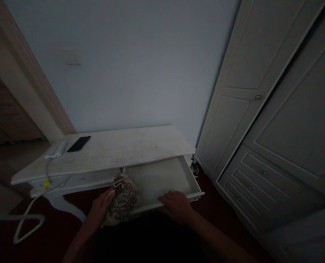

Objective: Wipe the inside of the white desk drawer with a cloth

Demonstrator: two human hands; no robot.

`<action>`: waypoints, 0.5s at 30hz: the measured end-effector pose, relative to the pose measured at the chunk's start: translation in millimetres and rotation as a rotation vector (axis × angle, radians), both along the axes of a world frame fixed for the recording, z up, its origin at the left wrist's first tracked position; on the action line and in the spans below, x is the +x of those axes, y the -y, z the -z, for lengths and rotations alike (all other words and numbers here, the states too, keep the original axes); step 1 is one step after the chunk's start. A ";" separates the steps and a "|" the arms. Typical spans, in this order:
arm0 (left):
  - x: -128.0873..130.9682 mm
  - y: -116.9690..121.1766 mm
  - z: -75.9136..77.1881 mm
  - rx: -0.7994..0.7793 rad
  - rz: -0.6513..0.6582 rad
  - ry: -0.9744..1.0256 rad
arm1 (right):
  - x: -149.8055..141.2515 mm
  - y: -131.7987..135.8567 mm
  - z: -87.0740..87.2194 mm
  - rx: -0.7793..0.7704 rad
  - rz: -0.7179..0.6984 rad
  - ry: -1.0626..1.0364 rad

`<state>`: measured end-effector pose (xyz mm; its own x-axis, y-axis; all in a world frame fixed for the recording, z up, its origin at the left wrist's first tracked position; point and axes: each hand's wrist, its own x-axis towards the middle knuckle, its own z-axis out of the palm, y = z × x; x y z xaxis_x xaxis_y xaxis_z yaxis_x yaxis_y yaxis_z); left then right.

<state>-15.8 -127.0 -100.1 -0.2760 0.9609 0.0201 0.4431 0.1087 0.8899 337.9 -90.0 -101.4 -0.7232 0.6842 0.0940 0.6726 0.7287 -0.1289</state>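
A white drawer (pixel 157 182) is pulled out from a white table (pixel 129 146), and its bare floor shows. My right hand (pixel 176 204) is closed over the drawer's front edge, fingers on the inner side. At the drawer's left end, my left hand (pixel 103 204) holds a beige drawstring bag (pixel 124 197) with a dark swirling pattern. The bag hangs partly over the drawer's left front corner, its gathered top and cord pointing up toward the tabletop. Part of the left hand's grip is hidden behind the bag.
On the tabletop's left lie a dark phone (pixel 79 144) and a white power strip (pixel 56 149), whose cable (pixel 30 204) hangs down in loops. A white wardrobe (pixel 233 109) stands close on the right. Black-and-white shoes (pixel 194 170) sit beside the table's right end.
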 end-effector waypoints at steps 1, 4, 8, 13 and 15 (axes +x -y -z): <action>3.0 2.4 0.0 -0.067 0.048 -0.035 | -1.9 0.0 1.7 0.016 0.015 0.012; 17.3 2.6 0.1 -0.188 0.035 -0.080 | -3.4 0.6 2.4 0.037 0.028 0.031; 26.5 -15.6 1.6 -0.137 -0.025 0.226 | -2.4 1.1 0.4 0.044 0.025 0.036; 19.3 -46.7 7.3 -0.128 -0.114 0.335 | -2.3 0.9 3.7 0.067 0.021 0.033; 23.9 -56.6 9.6 -0.157 -0.176 0.333 | -2.6 -0.3 6.1 0.075 0.025 0.032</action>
<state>8.1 -70.4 -109.7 -0.4031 0.8828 -0.2413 0.0958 0.3029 0.9482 335.3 -89.8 -107.5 -0.7097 0.6937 0.1230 0.6933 0.7187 -0.0528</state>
